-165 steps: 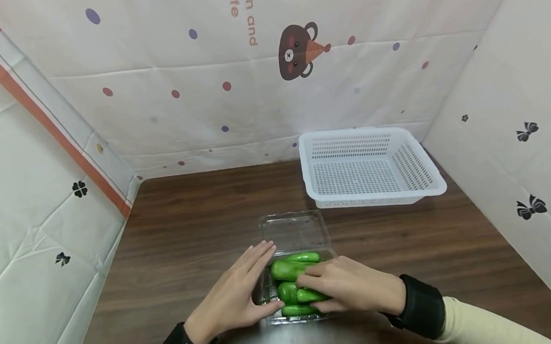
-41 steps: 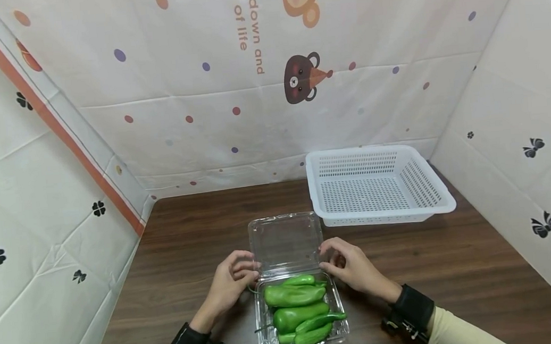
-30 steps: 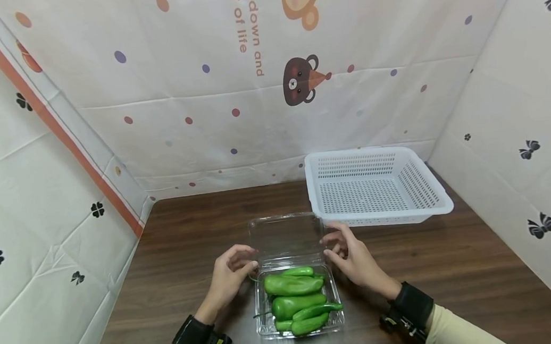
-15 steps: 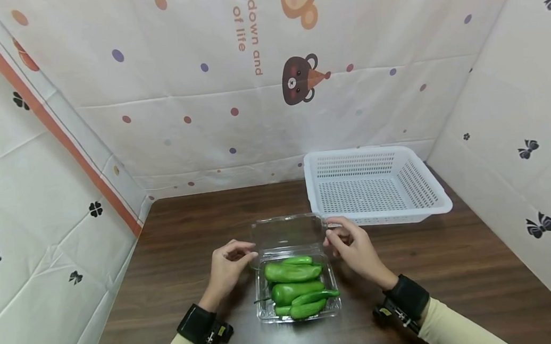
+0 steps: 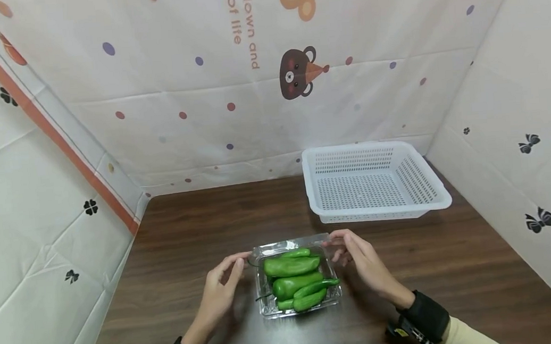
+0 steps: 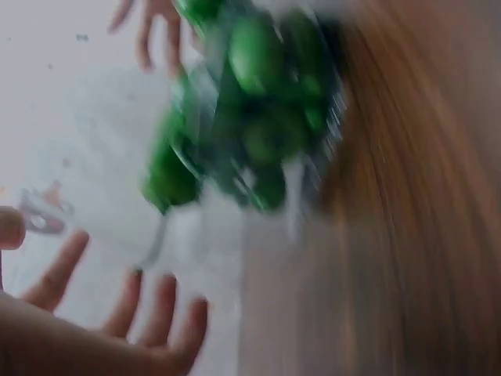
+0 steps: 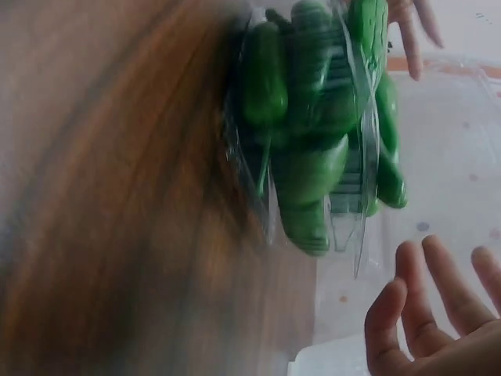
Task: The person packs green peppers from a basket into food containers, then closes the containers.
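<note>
Several green peppers (image 5: 292, 267) lie in a clear plastic clamshell box (image 5: 278, 314) in the middle of the table. Some poke above its rim, and one thin stem sticks out at the left. The box's hinged lid (image 5: 290, 244) is raised at the far side, above the peppers. My left hand (image 5: 214, 296) is by the lid's left edge, fingers extended and thumb apart; the left wrist view shows them spread, blurred. At the lid's right edge is my right hand (image 5: 367, 264), its fingers (image 7: 450, 290) loosely bent around nothing. Whether fingertips touch the lid is hard to tell.
A white perforated plastic basket (image 5: 379, 207) stands behind the box to the right, on the brown wooden table (image 5: 167, 265). Patterned white sheets (image 5: 182, 136) wall in the back and both sides.
Earlier both hands were on the peppers and box, then at the lid, which lay back. Since then the lid has swung upward, the box has slid away from me, and the left fingers have straightened.
</note>
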A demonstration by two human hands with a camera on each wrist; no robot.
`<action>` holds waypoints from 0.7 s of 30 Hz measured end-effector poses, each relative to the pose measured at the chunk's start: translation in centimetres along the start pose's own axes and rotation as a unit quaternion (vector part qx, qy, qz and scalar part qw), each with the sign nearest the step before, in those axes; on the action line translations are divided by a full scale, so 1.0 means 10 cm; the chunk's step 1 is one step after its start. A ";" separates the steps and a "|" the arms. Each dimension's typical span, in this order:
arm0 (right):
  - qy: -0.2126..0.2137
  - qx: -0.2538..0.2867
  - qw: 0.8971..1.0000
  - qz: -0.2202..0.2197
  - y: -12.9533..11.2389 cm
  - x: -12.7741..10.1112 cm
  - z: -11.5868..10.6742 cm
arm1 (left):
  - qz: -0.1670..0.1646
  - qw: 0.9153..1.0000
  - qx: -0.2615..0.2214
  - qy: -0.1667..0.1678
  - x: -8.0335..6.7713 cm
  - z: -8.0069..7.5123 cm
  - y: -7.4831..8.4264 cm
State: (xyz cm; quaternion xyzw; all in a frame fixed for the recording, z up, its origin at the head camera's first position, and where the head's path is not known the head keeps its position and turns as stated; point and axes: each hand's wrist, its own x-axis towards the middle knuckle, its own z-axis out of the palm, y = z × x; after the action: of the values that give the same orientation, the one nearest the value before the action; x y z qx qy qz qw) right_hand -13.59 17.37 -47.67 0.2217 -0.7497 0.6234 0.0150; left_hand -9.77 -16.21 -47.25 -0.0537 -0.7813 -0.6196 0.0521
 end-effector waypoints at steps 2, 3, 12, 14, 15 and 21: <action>0.010 -0.021 1.000 0.013 -0.03 -0.05 0.01 | -0.006 1.000 0.007 0.016 -0.09 0.06 0.09; 0.017 -0.033 0.999 0.022 -0.04 -0.07 0.02 | -0.004 1.000 0.016 0.025 -0.13 0.09 0.12; 0.034 -0.094 0.993 0.067 -0.02 -0.38 0.11 | -0.033 0.995 0.053 0.075 -0.51 0.31 0.12; 0.036 -0.099 0.993 0.045 0.00 -0.44 0.12 | -0.041 0.995 0.052 0.076 -0.56 0.34 0.10; 0.039 -0.098 0.994 0.033 0.01 -0.47 0.13 | -0.045 0.995 0.052 0.076 -0.58 0.35 0.09; 0.060 -0.070 0.995 0.031 0.09 -0.60 0.22 | -0.041 0.995 0.041 0.081 -0.66 0.44 0.00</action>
State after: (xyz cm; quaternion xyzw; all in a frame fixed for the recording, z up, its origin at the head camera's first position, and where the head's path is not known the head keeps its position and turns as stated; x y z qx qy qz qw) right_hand -7.97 17.32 -50.77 0.1591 -0.7960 0.5813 0.0560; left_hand -3.31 -12.03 -49.22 0.0307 -0.8008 -0.5910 0.0924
